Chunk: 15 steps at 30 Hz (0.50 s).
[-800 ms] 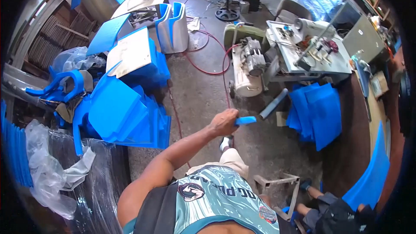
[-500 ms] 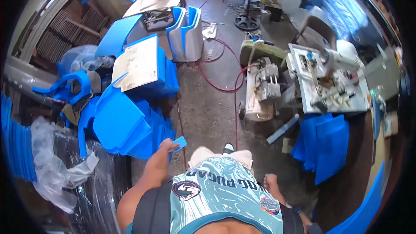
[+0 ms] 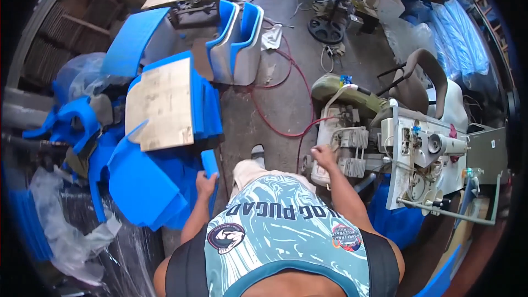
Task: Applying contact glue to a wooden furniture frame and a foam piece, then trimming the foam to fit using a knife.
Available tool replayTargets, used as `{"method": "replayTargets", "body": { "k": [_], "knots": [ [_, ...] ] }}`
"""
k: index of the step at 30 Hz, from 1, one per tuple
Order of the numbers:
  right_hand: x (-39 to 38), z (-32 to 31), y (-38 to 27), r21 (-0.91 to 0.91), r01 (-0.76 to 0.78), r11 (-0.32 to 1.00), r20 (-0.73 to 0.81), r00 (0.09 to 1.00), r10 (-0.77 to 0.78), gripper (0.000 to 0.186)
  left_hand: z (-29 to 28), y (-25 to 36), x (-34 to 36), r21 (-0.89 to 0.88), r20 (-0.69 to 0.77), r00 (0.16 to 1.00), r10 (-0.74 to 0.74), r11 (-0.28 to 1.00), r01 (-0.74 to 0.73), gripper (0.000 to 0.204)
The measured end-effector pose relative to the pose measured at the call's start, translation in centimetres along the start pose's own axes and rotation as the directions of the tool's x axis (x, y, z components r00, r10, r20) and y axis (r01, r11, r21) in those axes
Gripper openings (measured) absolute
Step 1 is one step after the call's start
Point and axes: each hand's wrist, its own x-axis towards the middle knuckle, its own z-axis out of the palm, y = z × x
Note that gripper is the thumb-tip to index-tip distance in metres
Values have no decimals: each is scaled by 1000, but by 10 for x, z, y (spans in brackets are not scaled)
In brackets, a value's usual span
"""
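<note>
The person's left hand (image 3: 206,182) held a short blue foam strip (image 3: 209,163), fingers closed around its lower end while the rest stuck up past them. That strip was at the right edge of a heap of blue foam sheets (image 3: 146,190), close by it; whether the two touched could not be told. The right hand (image 3: 323,155) was out ahead of the body, fingers curled in; it could not be told whether it gripped anything. It appeared in front of the cream tank of an air compressor (image 3: 328,173), with contact unclear. A red hose (image 3: 261,115) looped over the concrete floor (image 3: 236,126) from the compressor. Beyond the heap, a pale plywood panel (image 3: 162,104) lay on more blue sheets, and past it two curved, blue-lined shells (image 3: 250,49) stood upright side by side. To the right, a sewing machine (image 3: 443,144) sat on a white worktable (image 3: 404,179), with a brown chair (image 3: 415,85) just behind. Crumpled clear plastic (image 3: 74,247) lay at the lower left.
</note>
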Motion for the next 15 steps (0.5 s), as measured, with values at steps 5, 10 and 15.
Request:
{"method": "replayTargets", "body": {
  "k": [5, 10, 15],
  "knots": [
    [43, -41, -129, 309, 7, 951, 40, 999, -21, 37, -26, 310, 131, -196, 330, 803, 497, 868, -457, 43],
    [124, -92, -174, 633, -26, 773, -31, 998, 59, 57, 35, 513, 187, -457, 343, 514, 787, 617, -641, 51],
    [241, -160, -217, 773, 139, 620, -122, 990, -70, 44, 88, 639, 224, -425, 328, 97, 940, 238, -873, 52]
  ]
}}
